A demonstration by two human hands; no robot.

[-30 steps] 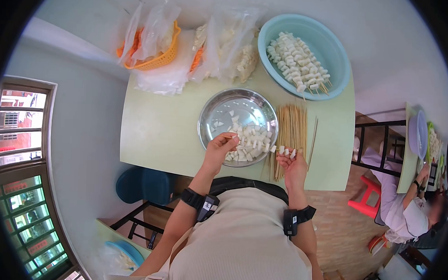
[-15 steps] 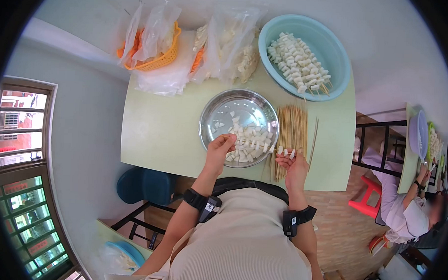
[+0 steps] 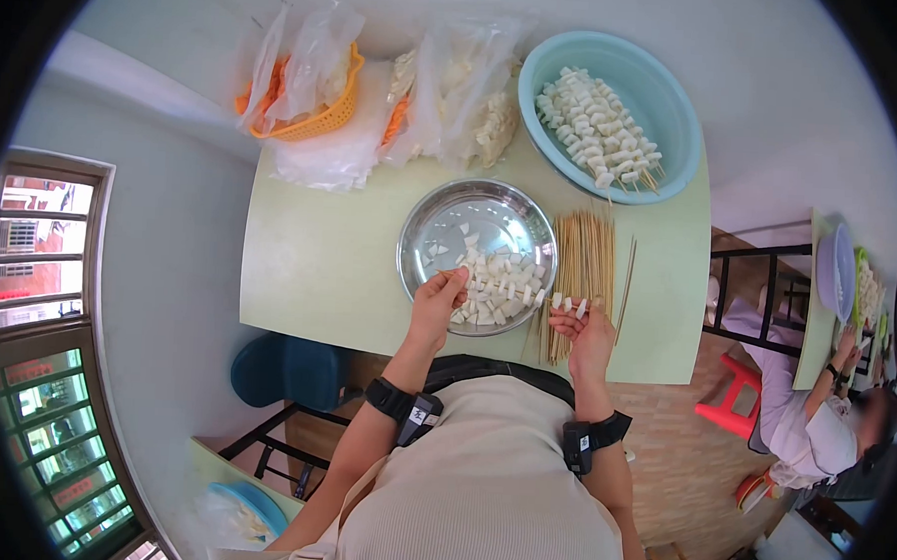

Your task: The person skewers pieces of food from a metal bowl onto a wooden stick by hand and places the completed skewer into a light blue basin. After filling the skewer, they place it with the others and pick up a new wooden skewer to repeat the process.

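Note:
A wooden skewer threaded with white vegetable pieces (image 3: 569, 304) stretches between my two hands. My left hand (image 3: 440, 302) pinches its left end over the front left part of a round steel bowl (image 3: 411, 223). At the other end, my right hand (image 3: 588, 332) holds the skewer with fingers curled beneath the last pieces, palm turned up. Below the skewer, loose white chunks (image 3: 482, 312) fill the front of the bowl. A row of bare bamboo skewers (image 3: 584, 248) lies right of the bowl, partly under my right hand.
A blue basin (image 3: 684, 120) holding filled skewers (image 3: 597, 126) stands at the back right. Plastic bags (image 3: 457, 90) and a yellow basket (image 3: 320, 124) line the back left. Stray skewers (image 3: 625, 288) lie at the right. Another person (image 3: 822, 436) sits by a red stool (image 3: 734, 398).
The white pieces near my right hand have shifted slightly left. Both hands keep nearly the same places, still holding the skewer.

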